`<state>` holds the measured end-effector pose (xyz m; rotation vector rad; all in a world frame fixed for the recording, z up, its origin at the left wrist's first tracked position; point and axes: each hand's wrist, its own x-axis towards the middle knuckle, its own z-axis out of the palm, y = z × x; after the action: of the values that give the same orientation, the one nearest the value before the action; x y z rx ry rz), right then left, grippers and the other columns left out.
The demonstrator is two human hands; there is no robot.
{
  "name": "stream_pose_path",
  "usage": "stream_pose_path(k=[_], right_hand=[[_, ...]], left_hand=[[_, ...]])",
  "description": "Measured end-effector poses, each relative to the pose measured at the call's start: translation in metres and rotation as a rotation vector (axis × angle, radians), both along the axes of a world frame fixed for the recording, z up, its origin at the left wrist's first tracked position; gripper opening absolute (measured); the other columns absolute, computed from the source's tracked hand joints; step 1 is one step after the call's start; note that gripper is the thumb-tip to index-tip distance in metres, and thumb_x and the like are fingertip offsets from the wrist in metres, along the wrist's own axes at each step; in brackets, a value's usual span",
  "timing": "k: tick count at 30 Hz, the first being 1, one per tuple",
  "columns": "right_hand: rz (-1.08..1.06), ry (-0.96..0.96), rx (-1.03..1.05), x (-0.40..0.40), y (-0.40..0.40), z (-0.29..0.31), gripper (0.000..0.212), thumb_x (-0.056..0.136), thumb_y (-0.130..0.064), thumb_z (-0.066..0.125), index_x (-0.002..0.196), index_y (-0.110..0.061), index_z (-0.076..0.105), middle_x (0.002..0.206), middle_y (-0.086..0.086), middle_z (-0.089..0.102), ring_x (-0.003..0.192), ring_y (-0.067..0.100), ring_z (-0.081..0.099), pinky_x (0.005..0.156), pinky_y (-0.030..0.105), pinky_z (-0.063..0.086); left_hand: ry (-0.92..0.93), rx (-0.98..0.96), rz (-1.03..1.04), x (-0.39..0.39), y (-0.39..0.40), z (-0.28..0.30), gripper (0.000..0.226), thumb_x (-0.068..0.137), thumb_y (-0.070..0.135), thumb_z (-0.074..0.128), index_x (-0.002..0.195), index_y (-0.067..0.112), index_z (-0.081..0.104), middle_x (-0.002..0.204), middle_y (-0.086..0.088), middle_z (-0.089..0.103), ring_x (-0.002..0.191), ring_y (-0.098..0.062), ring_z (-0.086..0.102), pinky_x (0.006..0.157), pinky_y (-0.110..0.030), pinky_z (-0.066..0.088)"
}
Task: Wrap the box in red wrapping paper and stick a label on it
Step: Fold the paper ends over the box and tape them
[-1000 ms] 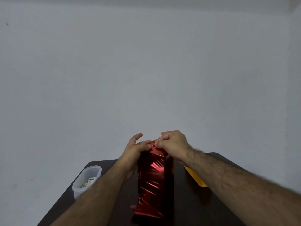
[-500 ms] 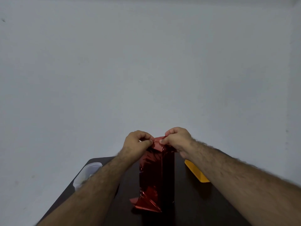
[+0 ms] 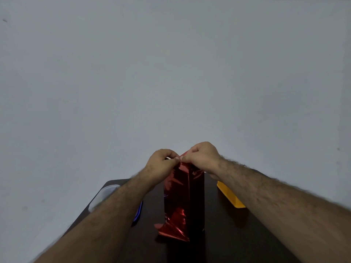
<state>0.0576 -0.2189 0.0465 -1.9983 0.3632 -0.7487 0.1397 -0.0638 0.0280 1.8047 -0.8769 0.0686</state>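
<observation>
Head view, steep look down: box stands upright on the dark worktop, already sheathed in red wrapping paper. Both hands at its top end. Left hand and right hand have fingers curled, each pinching the loose paper at the top edge, thumbs almost meeting in the middle. Grip is clamped on paper, not on the box body, as far as I can tell. Bottom end: a crumpled triangular flap sticks out toward me, not flattened. Step in hand, my read: closing the top end, gathering or creasing the paper flaps. Body wrap looks done; ends unfinished, label not on. Next move calls for folding the pinched flap down flat against the top face and holding it while tape goes on; I see no tape in view, can't say where it is. One hand will need to let go, so the other must keep the fold pressed. Foil-like paper looks springy, likely to pop back. Off-task stuff: clear plastic tub at left, mostly behind my left forearm; yellow flat object at right, beside the box but apart from it; a blue-edged dark thing under the left arm, can't identify.
</observation>
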Motion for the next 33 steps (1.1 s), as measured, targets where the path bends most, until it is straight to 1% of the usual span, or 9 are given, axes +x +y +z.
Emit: stream_pose_path(k=[5, 9, 14, 17, 20, 23, 26, 29, 33], right_hand=[[0.019, 0.038, 0.063, 0.003, 0.000, 0.004, 0.014, 0.078, -0.019, 0.088, 0.082, -0.008, 0.081, 0.084, 0.006, 0.080, 0.083, 0.024, 0.079, 0.079, 0.050, 0.067], [0.011, 0.070, 0.087, 0.000, -0.001, 0.009, 0.016, 0.078, -0.017, 0.088, 0.086, -0.006, 0.080, 0.086, 0.009, 0.080, 0.076, 0.020, 0.077, 0.067, 0.036, 0.064], [-0.023, 0.078, 0.133, 0.001, 0.000, 0.009, 0.013, 0.078, -0.012, 0.087, 0.087, -0.006, 0.080, 0.082, 0.009, 0.079, 0.067, 0.017, 0.074, 0.055, 0.025, 0.055], [-0.056, 0.045, 0.166, 0.001, 0.000, 0.009, 0.014, 0.076, -0.008, 0.087, 0.086, -0.003, 0.080, 0.085, 0.012, 0.079, 0.067, 0.018, 0.073, 0.054, 0.026, 0.057], [-0.101, 0.013, 0.170, 0.000, -0.002, 0.007, 0.017, 0.073, -0.008, 0.088, 0.085, -0.003, 0.079, 0.084, 0.010, 0.079, 0.072, 0.018, 0.076, 0.056, 0.027, 0.060], [-0.089, 0.023, 0.167, 0.000, -0.003, 0.003, 0.021, 0.068, -0.006, 0.092, 0.084, -0.004, 0.079, 0.083, 0.008, 0.080, 0.076, 0.022, 0.079, 0.067, 0.040, 0.067], [-0.047, 0.032, 0.151, -0.003, -0.002, -0.001, 0.021, 0.067, -0.008, 0.095, 0.082, -0.005, 0.080, 0.082, 0.004, 0.081, 0.078, 0.022, 0.080, 0.070, 0.045, 0.068], [-0.044, 0.004, 0.143, -0.003, -0.002, -0.003, 0.019, 0.069, -0.005, 0.093, 0.082, -0.008, 0.079, 0.081, 0.003, 0.080, 0.078, 0.019, 0.079, 0.068, 0.041, 0.068], [-0.046, -0.083, 0.154, -0.002, -0.003, -0.008, 0.040, 0.063, 0.003, 0.088, 0.093, -0.015, 0.069, 0.089, 0.005, 0.079, 0.084, 0.020, 0.079, 0.072, 0.046, 0.068]], left_hand=[[0.172, -0.036, -0.071, 0.011, -0.002, -0.002, 0.015, 0.102, 0.013, 0.066, 0.092, 0.005, 0.073, 0.085, -0.011, 0.075, 0.080, -0.017, 0.067, 0.075, -0.028, 0.055], [0.267, -0.034, -0.191, 0.019, -0.005, 0.001, 0.022, 0.104, 0.005, 0.054, 0.089, 0.008, 0.070, 0.083, -0.010, 0.068, 0.083, -0.027, 0.061, 0.077, -0.036, 0.049], [0.320, -0.003, -0.203, 0.018, -0.010, 0.005, 0.025, 0.106, 0.003, 0.049, 0.101, -0.001, 0.073, 0.085, -0.012, 0.072, 0.069, -0.018, 0.065, 0.063, -0.025, 0.052], [0.287, -0.018, -0.160, 0.017, -0.015, 0.005, 0.020, 0.104, 0.006, 0.054, 0.096, 0.005, 0.072, 0.081, -0.008, 0.072, 0.066, -0.015, 0.065, 0.061, -0.025, 0.053], [0.232, -0.078, -0.099, 0.019, -0.021, 0.000, 0.008, 0.100, 0.010, 0.067, 0.108, 0.012, 0.069, 0.097, -0.008, 0.072, 0.079, -0.017, 0.068, 0.069, -0.030, 0.057], [-0.026, -0.111, 0.045, 0.019, -0.021, -0.004, 0.012, 0.091, 0.014, 0.079, 0.096, 0.023, 0.072, 0.103, 0.000, 0.066, 0.085, -0.013, 0.062, 0.059, -0.019, 0.051], [-0.247, -0.101, 0.078, 0.017, -0.016, -0.004, 0.016, 0.086, 0.010, 0.082, 0.085, 0.025, 0.075, 0.086, 0.013, 0.069, 0.078, -0.007, 0.058, 0.064, -0.021, 0.046], [-0.201, -0.101, -0.017, 0.014, -0.012, -0.002, 0.016, 0.092, 0.007, 0.076, 0.088, 0.023, 0.078, 0.078, 0.005, 0.073, 0.072, -0.007, 0.065, 0.066, -0.024, 0.055], [-0.184, 0.005, -0.099, 0.015, -0.007, 0.002, 0.012, 0.097, 0.010, 0.073, 0.091, 0.017, 0.081, 0.091, -0.004, 0.080, 0.084, -0.014, 0.074, 0.079, -0.023, 0.058]])
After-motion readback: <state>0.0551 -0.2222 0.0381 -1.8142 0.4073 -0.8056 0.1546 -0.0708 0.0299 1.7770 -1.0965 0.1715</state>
